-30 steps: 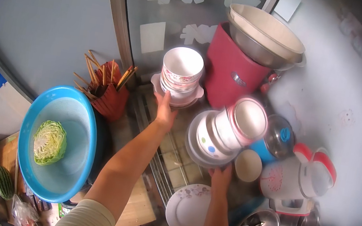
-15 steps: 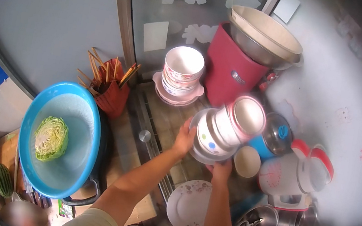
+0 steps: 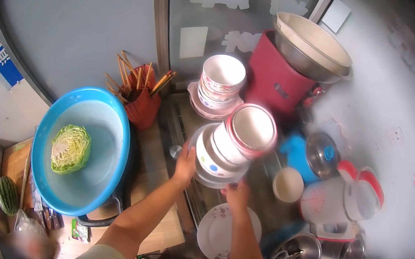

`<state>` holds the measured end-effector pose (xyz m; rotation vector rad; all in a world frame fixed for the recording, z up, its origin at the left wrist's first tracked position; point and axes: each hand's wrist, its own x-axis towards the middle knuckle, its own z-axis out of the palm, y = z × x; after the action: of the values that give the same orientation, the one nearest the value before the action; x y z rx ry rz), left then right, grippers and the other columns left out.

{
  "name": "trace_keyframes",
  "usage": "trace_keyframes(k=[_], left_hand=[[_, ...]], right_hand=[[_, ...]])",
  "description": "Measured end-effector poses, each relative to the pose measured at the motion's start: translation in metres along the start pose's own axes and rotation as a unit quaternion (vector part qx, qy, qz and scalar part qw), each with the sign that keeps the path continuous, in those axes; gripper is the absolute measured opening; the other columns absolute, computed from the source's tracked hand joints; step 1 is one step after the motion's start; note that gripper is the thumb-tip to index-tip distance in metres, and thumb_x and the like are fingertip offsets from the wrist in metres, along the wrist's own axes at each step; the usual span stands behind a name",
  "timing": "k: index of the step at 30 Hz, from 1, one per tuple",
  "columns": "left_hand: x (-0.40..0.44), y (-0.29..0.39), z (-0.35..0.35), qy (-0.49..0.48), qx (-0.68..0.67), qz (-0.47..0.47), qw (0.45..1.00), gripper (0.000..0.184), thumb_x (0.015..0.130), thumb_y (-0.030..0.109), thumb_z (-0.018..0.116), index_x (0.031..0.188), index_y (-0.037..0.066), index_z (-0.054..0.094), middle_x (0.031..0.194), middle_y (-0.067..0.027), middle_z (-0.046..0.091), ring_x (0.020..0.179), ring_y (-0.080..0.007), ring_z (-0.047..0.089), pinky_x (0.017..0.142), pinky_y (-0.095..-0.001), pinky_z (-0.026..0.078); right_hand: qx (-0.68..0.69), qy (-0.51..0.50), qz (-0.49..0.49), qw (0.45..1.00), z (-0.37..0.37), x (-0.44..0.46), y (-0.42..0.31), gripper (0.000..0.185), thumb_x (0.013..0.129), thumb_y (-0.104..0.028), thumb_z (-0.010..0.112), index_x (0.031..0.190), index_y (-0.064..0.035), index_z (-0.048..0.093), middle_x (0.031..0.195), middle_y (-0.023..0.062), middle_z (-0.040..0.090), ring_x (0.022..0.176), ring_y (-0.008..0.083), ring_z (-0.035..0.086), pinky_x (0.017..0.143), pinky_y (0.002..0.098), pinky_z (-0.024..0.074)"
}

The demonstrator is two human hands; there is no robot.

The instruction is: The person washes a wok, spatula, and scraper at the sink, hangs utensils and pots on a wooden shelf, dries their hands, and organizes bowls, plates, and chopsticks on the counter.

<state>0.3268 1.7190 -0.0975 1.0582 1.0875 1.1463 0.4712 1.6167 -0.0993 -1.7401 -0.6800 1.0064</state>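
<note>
Between my two hands is a stack of bowls (image 3: 227, 146), tilted, with pink-rimmed ones on top and a dotted white one lower down. A pale, wide dish (image 3: 208, 178) forms the bottom of the stack. My left hand (image 3: 186, 166) grips the stack's left edge, fingers partly hidden by the dishes. At the near right edge, my right hand (image 3: 236, 195) is closed on the rim. Just behind stands another stack of bowls (image 3: 221, 79) on a pink handled dish (image 3: 198, 103). A flower-patterned plate (image 3: 215, 229) lies below my right hand.
To the left, a blue strainer basket (image 3: 38, 148) holds a cut cabbage (image 3: 71, 150). Behind it is a red chopstick holder (image 3: 143, 110). A red bin-like container (image 3: 276, 80) carries large basins. At right are a beige cup (image 3: 287, 185), a plastic jug (image 3: 324, 199) and a steel bowl with scissors (image 3: 311, 246).
The held stack of bowls has moved left and closer to the standing stack, with both hands moving along. The whole view has shifted slightly.
</note>
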Motion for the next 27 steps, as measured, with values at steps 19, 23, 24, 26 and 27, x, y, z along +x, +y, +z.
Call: trace_keyframes(k=[19, 23, 24, 26, 27], left_hand=[[0.023, -0.006, -0.07, 0.145, -0.087, 0.001, 0.986, 0.043, 0.096, 0.032, 0.034, 0.13, 0.005, 0.033, 0.123, -0.0113, 0.046, 0.113, -0.0198, 0.044, 0.096, -0.0332, 0.035], [0.04, -0.036, -0.078, 0.173, -0.04, 0.003, 0.984, 0.042, 0.097, 0.033, 0.032, 0.128, 0.005, 0.033, 0.122, -0.0112, 0.045, 0.113, -0.0204, 0.043, 0.096, -0.0335, 0.034], [0.039, -0.033, -0.073, 0.199, -0.029, 0.023, 0.979, 0.048, 0.095, 0.037, 0.031, 0.127, 0.001, 0.039, 0.123, -0.0165, 0.043, 0.116, -0.0274, 0.041, 0.099, -0.0349, 0.03], [0.04, -0.023, -0.07, 0.172, -0.045, 0.043, 0.983, 0.05, 0.095, 0.039, 0.031, 0.127, 0.001, 0.038, 0.128, -0.0174, 0.039, 0.119, -0.0275, 0.038, 0.1, -0.0357, 0.028], [0.038, -0.017, -0.069, 0.159, -0.053, 0.052, 0.984, 0.051, 0.095, 0.04, 0.031, 0.128, 0.002, 0.038, 0.13, -0.0178, 0.036, 0.12, -0.0275, 0.036, 0.101, -0.0362, 0.027]], right_hand=[[0.025, -0.142, -0.028, 0.989, 0.073, 0.045, -0.023, 0.046, 0.076, 0.009, 0.054, 0.119, -0.0028, 0.045, 0.095, 0.0097, 0.06, 0.07, 0.0158, 0.061, 0.054, 0.0256, 0.054], [0.055, -0.143, -0.048, 0.987, 0.078, 0.064, -0.021, 0.05, 0.076, 0.008, 0.056, 0.122, -0.0059, 0.045, 0.089, 0.0057, 0.058, 0.07, 0.0132, 0.058, 0.054, 0.0251, 0.0529], [0.056, -0.137, -0.06, 0.987, 0.081, 0.069, -0.021, 0.053, 0.076, 0.009, 0.058, 0.124, -0.0074, 0.043, 0.081, 0.0048, 0.056, 0.064, 0.0119, 0.056, 0.052, 0.0248, 0.0522], [0.057, -0.123, -0.068, 0.989, 0.085, 0.076, -0.021, 0.056, 0.077, 0.008, 0.059, 0.128, -0.0049, 0.04, 0.073, 0.0031, 0.054, 0.058, 0.0094, 0.054, 0.05, 0.0233, 0.0495], [0.06, -0.118, -0.07, 0.989, 0.086, 0.077, -0.019, 0.056, 0.077, 0.007, 0.059, 0.128, -0.0034, 0.039, 0.073, 0.0034, 0.054, 0.058, 0.0092, 0.054, 0.05, 0.0234, 0.0496]])
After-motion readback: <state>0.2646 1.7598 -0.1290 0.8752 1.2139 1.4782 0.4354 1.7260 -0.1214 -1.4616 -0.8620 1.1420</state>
